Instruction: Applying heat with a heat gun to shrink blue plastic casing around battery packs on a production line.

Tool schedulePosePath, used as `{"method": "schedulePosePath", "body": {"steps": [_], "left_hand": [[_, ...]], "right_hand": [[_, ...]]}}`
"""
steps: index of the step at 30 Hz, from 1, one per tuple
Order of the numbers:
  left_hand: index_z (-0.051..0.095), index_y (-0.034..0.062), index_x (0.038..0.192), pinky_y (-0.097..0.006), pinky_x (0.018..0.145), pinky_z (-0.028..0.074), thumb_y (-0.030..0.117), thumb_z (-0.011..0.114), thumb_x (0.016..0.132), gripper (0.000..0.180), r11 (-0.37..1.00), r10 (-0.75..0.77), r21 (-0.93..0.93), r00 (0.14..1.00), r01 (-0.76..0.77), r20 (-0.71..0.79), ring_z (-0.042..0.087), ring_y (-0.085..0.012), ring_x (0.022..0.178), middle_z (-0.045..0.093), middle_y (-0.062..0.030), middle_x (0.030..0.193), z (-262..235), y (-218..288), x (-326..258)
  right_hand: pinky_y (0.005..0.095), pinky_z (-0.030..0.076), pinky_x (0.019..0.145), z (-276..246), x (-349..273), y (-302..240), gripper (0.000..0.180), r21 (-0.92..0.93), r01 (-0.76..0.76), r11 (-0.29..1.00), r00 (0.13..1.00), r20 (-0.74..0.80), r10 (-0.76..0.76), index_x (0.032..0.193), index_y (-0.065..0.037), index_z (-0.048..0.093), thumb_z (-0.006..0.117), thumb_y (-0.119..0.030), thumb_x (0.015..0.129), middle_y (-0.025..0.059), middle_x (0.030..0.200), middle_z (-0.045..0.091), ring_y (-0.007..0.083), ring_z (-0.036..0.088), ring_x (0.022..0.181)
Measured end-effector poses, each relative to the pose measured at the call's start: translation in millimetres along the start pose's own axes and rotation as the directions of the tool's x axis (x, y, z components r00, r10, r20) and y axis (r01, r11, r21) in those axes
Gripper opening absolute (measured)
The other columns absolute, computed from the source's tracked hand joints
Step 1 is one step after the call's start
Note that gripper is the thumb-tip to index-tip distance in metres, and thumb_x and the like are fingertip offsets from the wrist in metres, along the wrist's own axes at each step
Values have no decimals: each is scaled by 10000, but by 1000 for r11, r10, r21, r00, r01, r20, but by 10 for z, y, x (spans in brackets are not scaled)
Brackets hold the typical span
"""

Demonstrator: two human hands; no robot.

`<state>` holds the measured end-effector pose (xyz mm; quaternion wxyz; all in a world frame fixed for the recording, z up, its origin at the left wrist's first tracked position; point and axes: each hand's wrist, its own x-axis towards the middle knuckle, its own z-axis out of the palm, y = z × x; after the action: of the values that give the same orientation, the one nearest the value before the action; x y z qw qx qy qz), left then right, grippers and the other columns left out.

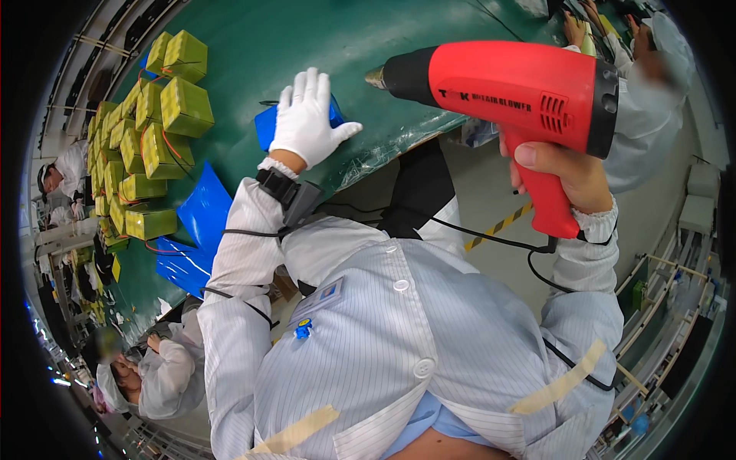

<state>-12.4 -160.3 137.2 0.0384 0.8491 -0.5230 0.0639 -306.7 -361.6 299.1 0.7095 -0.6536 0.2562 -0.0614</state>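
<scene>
My right hand [563, 172], bare, is wrapped round the handle of a red and black heat gun [506, 80]. Its metal nozzle points left, toward my other hand. In a white glove, my left hand [307, 115] lies flat with its fingers stretched out. Beneath it is a blue-wrapped block [265, 127] on the green table [253, 38]; most of the block is hidden by the glove. A short dark lead shows at the block's far side. Nearer me on the left lie blue plastic film sleeves [205, 211].
Many yellow-wrapped battery packs [186, 110] with red and black leads stand grouped on the table's left. A black cable [491, 236] runs across my front. Co-workers sit at the left and at the far right, where another person's hands [575, 29] show.
</scene>
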Motion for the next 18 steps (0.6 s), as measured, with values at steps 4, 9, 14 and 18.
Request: {"method": "schedulePosePath", "body": {"steps": [4,9,14,18], "left_hand": [[389,-81,1477,-519,1189,303,543,722,855,942,996,83,-37,996,-84,-29,359,-451,1454,395,-312,1545,11,29,-6],[401,-68,1478,-510,1149,350,484,833,750,1011,992,-112,-44,993,115,46,515,-418,1322,525,-270,1441,-131,-353,-172],[508,32,1386,-491,1050,429,495,882,671,930,995,-94,48,986,89,135,599,-342,1223,619,-177,1320,-77,-434,-83],[545,68,1330,-494,1009,463,425,906,634,862,997,-51,-54,980,62,192,642,-339,1132,661,-142,1220,-38,-414,73]], "right_hand": [[292,553,576,-47,-29,91,529,-5,-27,1000,999,-46,27,1226,45,611,762,-207,786,141,962,665,183,668,666],[298,557,598,-138,-88,200,522,42,-15,999,1000,-20,16,1233,47,613,751,-203,795,142,973,664,182,668,677],[313,562,654,-212,-39,444,495,155,-32,987,996,86,19,1229,27,628,756,-197,806,129,988,673,180,668,735],[324,562,716,-166,-74,792,307,52,33,998,999,-4,-32,1128,-3,656,749,-36,837,99,978,686,186,666,774]]}}
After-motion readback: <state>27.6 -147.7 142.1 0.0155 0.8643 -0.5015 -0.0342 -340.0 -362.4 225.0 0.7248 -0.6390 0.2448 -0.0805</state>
